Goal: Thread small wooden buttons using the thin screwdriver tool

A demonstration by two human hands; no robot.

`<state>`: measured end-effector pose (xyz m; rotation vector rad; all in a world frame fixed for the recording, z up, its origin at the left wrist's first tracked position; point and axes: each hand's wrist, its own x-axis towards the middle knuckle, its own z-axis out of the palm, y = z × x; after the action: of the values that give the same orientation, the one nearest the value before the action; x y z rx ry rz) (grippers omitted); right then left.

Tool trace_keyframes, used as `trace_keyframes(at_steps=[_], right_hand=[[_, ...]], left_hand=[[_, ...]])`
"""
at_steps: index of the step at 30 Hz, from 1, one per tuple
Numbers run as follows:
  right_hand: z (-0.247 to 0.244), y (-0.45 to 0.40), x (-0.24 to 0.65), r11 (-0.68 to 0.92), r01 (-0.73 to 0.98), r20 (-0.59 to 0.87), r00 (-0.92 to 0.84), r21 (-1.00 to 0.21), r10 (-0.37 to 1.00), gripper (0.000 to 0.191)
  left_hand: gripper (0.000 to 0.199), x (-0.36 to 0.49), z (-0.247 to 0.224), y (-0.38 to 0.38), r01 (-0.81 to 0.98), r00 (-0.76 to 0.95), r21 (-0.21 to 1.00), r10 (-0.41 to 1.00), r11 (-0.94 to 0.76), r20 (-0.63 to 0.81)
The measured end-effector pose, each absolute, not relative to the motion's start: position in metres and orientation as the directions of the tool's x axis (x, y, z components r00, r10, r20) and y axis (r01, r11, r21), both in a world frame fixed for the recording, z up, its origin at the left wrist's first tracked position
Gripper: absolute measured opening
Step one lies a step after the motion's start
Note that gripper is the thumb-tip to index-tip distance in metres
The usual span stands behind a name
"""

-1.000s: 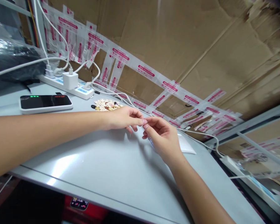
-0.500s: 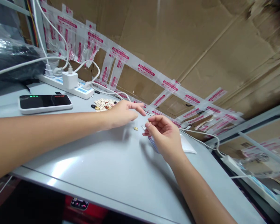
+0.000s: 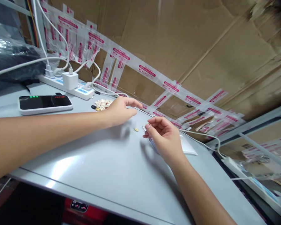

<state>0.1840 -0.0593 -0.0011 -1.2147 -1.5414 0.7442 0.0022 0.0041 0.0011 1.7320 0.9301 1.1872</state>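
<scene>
Now held well apart, after meeting at the fingertips a second ago. Drawn back with the left hand to the pile of button-like pieces, with thumb and forefinger spread and nothing visible between. Seems raised, casting a shadow on the desk, and blocks part of the pile from sight; cannot tell whether touching the pile.

Keeps the right hand in almost the same place, above the desk, with thumb and fingers pinched on a tiny yellowish piece. Also shows, just left of that pinch, a thin metal tip and, lower down, partly behind the palm, a see-through violet-blue piece; cannot tell whether joined to each other.

Laid bare by the parting of the hands: a single yellow button-like piece, lying on the desk between both, near the right fingertips and well apart from the pile.

Looks like a shift from two-handed fingertip work to a one-handed hold, leaving the left hand free near the pile. Calls, seemingly, for a steady pinch on so small a piece.

Unaltered farther out: portable WiFi device before the power strip, white packet beyond the right wrist, taped cardboard behind.
</scene>
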Motion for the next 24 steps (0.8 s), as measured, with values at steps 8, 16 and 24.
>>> trace_keyframes(at_steps=[8, 16, 24], right_hand=[[-0.003, -0.057, 0.185, 0.317, 0.353, 0.333, -0.015, -0.88, 0.943, 0.027], [-0.009, -0.056, 0.189, 0.4, 0.417, 0.41, -0.068, -0.816, 0.909, 0.024], [-0.007, -0.057, 0.188, 0.411, 0.399, 0.426, -0.053, -0.82, 0.903, 0.023]], left_hand=[[0.017, 0.006, -0.004, 0.001, 0.177, 0.347, 0.899, 0.88, -0.4, 0.323], [0.021, 0.008, 0.001, -0.004, 0.093, 0.482, 0.928, 0.832, -0.362, 0.276], [0.019, 0.009, -0.002, -0.006, 0.086, 0.542, 0.956, 0.818, -0.281, 0.191]])
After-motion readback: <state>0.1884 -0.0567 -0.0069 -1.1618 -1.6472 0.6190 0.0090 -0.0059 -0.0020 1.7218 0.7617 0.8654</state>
